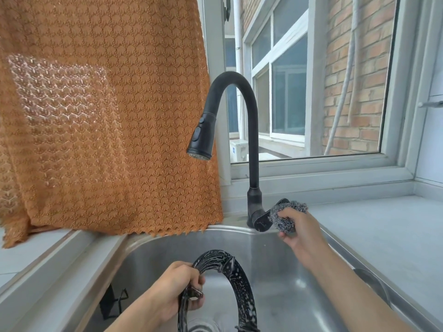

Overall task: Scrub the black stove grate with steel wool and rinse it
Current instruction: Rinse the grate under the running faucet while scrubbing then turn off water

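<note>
The black stove grate, a round ring flecked with soap suds, stands upright inside the steel sink. My left hand grips its left rim. My right hand holds a wad of grey steel wool and rests it against the black faucet's lever at the sink's back edge. The black gooseneck faucet arches left, its spray head hanging over the sink. No water is visibly running from it.
An orange knitted curtain hangs to the counter at the left. A grey countertop extends right of the sink. Behind the faucet is a window facing a brick wall. A black bracket shows on the sink's left wall.
</note>
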The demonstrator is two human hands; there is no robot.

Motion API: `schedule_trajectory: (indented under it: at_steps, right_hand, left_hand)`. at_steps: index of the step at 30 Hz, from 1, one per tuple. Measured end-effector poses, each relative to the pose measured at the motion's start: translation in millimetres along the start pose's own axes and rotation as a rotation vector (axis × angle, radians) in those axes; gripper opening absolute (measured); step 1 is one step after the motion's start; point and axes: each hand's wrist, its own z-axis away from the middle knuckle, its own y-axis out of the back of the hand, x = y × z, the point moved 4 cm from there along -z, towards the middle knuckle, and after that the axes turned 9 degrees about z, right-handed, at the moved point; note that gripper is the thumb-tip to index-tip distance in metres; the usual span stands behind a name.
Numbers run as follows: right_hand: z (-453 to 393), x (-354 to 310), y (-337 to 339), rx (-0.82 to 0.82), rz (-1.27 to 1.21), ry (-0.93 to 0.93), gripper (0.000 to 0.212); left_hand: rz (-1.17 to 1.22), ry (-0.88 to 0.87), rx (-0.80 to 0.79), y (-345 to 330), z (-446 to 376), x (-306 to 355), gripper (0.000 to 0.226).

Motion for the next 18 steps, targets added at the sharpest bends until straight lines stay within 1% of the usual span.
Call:
schedule_trajectory:
  at_steps: [2,3,4,8,12,14,16,18]
  right_hand:
    - [-2,2,0,0.011,-0.067,-0.018,0.027]
    - [-2,1,0,0.018,-0.055,-0.007,0.027]
    - [0,1,-1,0.023,-0.003,0.019,0.025]
    - [16,-6,-2,0.088,0.296,0.151,0.015]
    - [26,-16,-1,0.159,0.587,0.271,0.009]
    - [30,-22,0,0.255,0.709,0.336,0.010]
    - [34,-29,-2,0.342,0.812,0.436,0.017]
    - [42,-33,-9,0.347,0.829,0.539,0.028]
  left_hand:
    - [0.009,0.006,0.014,3,-2,0,0.034]
    - [0.016,0.014,0.022,4,-4,-1,0.036]
    - [0.018,0.023,0.028,5,-4,-1,0.037]
    - [-0.003,0.057,0.055,8,3,0,0.025]
    - [-0.017,0.094,0.059,10,6,0,0.027]
    - [-0.035,0.104,0.049,10,9,0,0.027]
    - [-0.055,0.116,0.026,9,10,-1,0.028]
    - [-0.078,0.114,0.001,9,7,-3,0.029]
